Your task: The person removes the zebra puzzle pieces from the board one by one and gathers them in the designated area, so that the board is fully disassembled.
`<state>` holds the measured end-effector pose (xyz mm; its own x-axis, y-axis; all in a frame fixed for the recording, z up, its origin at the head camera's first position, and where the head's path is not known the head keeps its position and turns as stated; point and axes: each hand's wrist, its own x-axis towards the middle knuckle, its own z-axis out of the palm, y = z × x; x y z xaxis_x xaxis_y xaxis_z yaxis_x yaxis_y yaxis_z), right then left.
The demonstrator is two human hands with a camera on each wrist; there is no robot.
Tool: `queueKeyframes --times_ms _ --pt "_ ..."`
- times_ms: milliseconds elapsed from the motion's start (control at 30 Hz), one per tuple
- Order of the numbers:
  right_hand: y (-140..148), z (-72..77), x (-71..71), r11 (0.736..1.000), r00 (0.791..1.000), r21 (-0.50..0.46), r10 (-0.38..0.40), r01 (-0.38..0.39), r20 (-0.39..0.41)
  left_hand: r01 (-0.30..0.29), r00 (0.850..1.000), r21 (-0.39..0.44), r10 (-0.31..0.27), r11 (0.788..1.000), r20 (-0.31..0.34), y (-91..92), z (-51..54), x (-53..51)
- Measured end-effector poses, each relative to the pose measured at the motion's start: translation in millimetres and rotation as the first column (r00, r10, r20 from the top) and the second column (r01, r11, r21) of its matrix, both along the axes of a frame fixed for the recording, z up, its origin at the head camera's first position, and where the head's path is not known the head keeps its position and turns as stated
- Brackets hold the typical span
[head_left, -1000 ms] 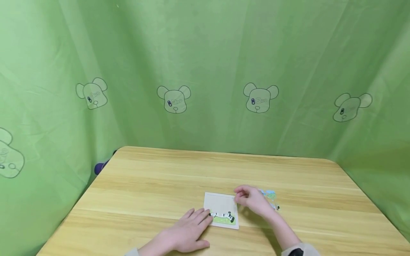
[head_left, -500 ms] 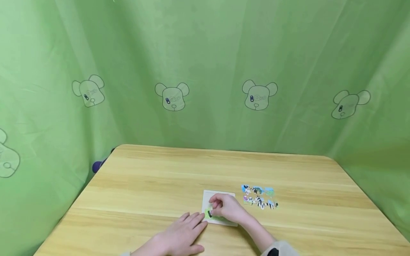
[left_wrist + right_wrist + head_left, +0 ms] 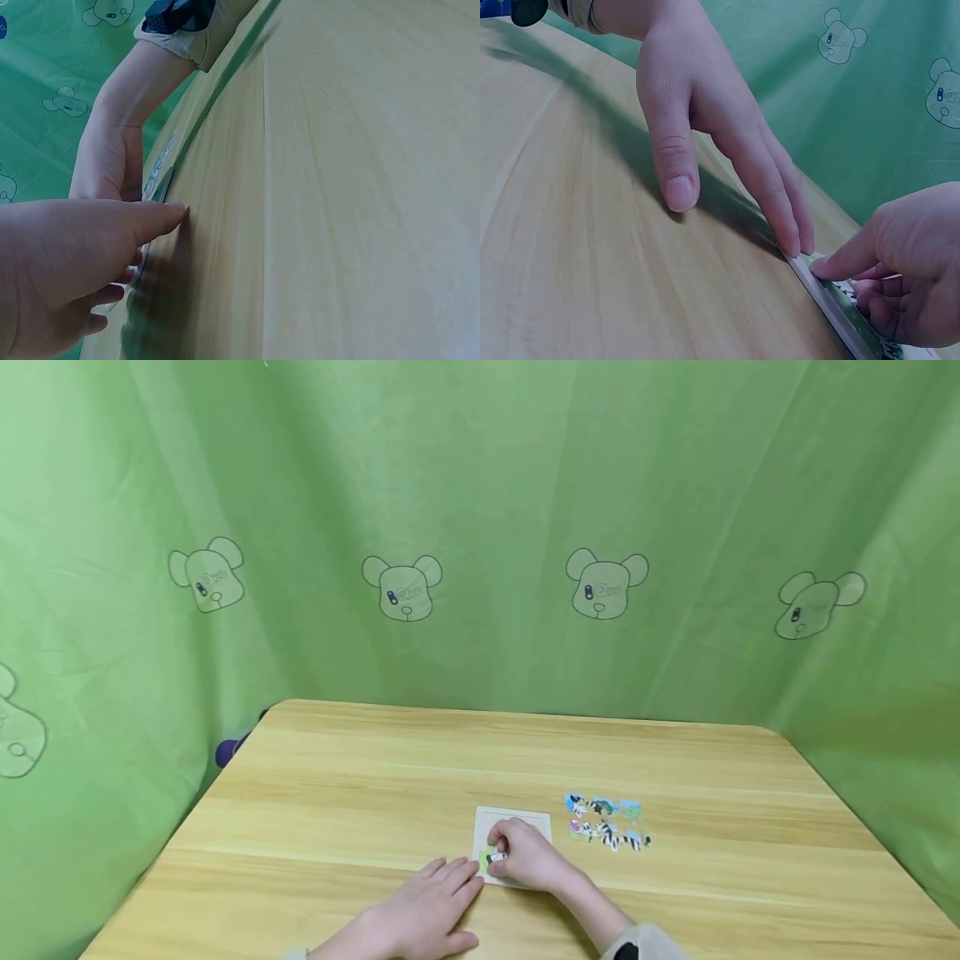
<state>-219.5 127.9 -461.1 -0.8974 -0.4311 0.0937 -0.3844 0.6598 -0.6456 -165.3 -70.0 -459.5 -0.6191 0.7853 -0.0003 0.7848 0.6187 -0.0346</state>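
Note:
A pale square puzzle tray lies on the table with printed pieces along its near side. My left hand lies with straight fingers, its fingertips on the tray's left corner. Over the tray, my right hand pinches a green-and-white puzzle piece between thumb and curled fingers. In the right wrist view, the right thumb touches the green print beside the tray's rim. That hand hides the other pieces in the tray. More zebra-print puzzle pieces lie in two rows to the right.
The wood-grain table has rounded far corners. A green curtain with bear-head outlines hangs behind and at both sides. Something purple shows beyond the table's left edge.
My right hand has moved left from beside the tray to its near-left part, uncovering the loose pieces, and its fingers have closed on a piece. The left hand stays at the tray's corner.

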Motion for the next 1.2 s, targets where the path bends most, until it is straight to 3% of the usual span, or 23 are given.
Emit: queueKeyframes --times_ms 400,533,867,1033,1200 --pt "1 -2.4 2.0 0.999 1.0 -0.048 -0.012 0.012 0.005 0.006 1.0 0.011 -0.006 1.0 0.004 -0.7 1.8 0.5" --pt "3 -2.3 2.2 0.994 0.999 -0.111 0.006 -0.002 0.033 0.022 1.0 0.019 -0.022 1.0 -0.017 -1.4 1.4 -0.3" --pt "13 -5.3 -1.4 0.95 0.981 -0.311 0.084 -0.025 0.177 0.019 1.0 0.03 -0.019 0.999 0.004 -2.3 0.5 -1.0" --pt "25 -2.1 -2.5 0.914 0.97 -0.406 0.079 0.021 0.228 -0.001 0.999 0.03 0.0 1.0 0.033 -1.6 0.9 -1.1" --pt "44 3.7 -3.9 0.905 0.969 -0.422 0.047 0.061 0.241 -0.002 0.999 0.03 0.001 1.0 0.033 -2.0 0.6 -1.0"
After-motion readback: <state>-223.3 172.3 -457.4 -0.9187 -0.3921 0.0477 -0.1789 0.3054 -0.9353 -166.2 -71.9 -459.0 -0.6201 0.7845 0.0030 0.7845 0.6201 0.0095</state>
